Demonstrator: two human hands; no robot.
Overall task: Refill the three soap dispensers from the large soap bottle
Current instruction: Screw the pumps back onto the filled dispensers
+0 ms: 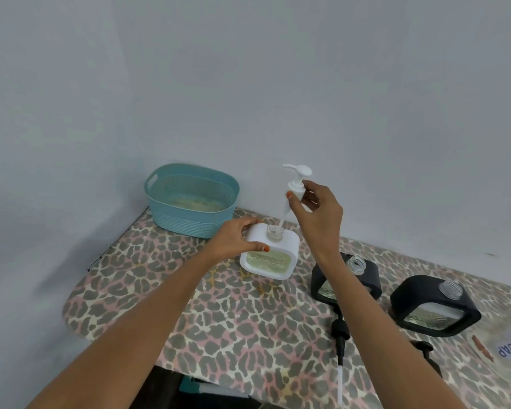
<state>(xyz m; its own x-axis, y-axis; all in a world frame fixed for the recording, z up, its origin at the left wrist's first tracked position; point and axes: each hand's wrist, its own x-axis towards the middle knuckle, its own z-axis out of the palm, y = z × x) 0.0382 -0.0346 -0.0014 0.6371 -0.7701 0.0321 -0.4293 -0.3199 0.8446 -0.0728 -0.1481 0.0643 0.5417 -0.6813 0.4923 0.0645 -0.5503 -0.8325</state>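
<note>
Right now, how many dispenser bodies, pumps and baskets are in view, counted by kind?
Dispenser bodies: 3 (white dispenser, middle black dispenser, right black dispenser)
Pumps: 3 (white pump held in the right hand, black pump lying flat, second black pump partly hidden)
Baskets: 1 (teal basket)
Total: 7

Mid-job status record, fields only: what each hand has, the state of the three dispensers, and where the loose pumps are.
left hand: grips white square plastic dispenser, upright on leopard-print table cover
right hand: pinches white plastic pump, lifted, tube end at that dispenser's open neck
middle black dispenser: neck uncapped
right black dispenser: neck uncapped
black pump: lying near front edge
second black pump: partly hidden by right forearm
teal plastic basket: back left
</note>
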